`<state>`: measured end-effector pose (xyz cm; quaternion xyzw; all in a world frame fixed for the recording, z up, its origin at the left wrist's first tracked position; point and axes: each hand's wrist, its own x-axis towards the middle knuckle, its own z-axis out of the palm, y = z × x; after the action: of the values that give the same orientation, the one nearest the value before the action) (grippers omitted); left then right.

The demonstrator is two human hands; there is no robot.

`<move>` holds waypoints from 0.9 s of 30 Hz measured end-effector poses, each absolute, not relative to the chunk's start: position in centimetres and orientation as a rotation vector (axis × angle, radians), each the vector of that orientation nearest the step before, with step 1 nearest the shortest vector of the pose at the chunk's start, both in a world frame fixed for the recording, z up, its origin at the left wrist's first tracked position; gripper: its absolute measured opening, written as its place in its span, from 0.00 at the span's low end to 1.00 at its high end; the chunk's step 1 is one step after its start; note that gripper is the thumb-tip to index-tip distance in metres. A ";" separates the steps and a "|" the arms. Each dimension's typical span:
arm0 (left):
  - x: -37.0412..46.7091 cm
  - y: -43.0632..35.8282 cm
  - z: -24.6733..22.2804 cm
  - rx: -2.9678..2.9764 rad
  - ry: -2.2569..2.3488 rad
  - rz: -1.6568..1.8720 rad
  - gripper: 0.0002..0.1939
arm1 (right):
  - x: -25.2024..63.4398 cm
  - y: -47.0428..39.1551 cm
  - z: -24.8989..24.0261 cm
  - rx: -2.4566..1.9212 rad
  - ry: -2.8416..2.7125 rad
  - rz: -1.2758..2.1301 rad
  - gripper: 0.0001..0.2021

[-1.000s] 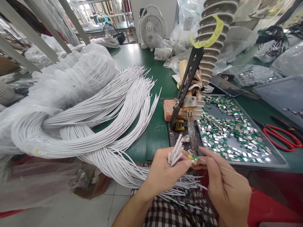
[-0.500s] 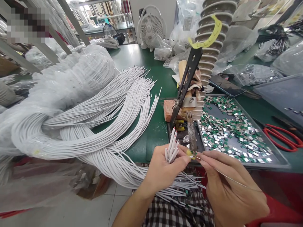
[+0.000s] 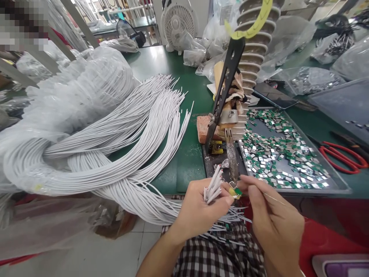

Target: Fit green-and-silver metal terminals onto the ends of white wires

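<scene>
My left hand (image 3: 198, 209) is closed around a short bundle of white cables (image 3: 213, 188) whose tips show red. By its thumb and fingertips is a small green circuit board (image 3: 237, 191), next to a yellow piece I cannot make out. My right hand (image 3: 271, 219) pinches a thin solder wire (image 3: 273, 198), which trails back across the hand. Its fingertips lie just right of the board, close under the tip of a mounted soldering iron (image 3: 231, 156). Contact between wire, board and iron tip is too small to tell.
A tray (image 3: 341, 188) of many green-and-silver boards stands right of the iron, beside red-handled pliers (image 3: 343, 157). Large white cable bundles (image 3: 138, 134) cover the left. A brick (image 3: 203, 129), a ribbed hose (image 3: 253, 57) and a white fan (image 3: 178, 25) stand farther back.
My right hand has drawn in and turned more upright, still with the wire. The green board now shows more clearly, slightly below the iron tip. The whole view has shifted a little.
</scene>
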<state>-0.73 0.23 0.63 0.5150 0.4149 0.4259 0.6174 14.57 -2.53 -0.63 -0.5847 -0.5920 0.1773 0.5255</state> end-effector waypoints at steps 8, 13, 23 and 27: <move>-3.2 -1.0 -0.6 1.591 0.905 0.887 0.06 | 14.6 -3.7 -1.7 -1.318 -0.973 0.632 0.06; -3.6 -3.0 -2.1 1.231 1.079 1.247 0.07 | 16.1 -3.7 -1.1 -1.270 -0.888 0.377 0.09; -0.2 -3.3 -0.9 0.477 0.915 1.827 0.20 | 10.3 -4.8 -1.0 -1.116 -1.863 0.485 0.06; 0.0 -3.3 -1.2 0.516 0.958 1.796 0.22 | 8.9 -4.7 -1.8 -1.075 -1.895 0.291 0.07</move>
<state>-0.02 -3.32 -1.20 0.2133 0.3956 0.7418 0.4978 8.94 -4.68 -1.82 -0.4357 -0.7680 0.1181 0.4544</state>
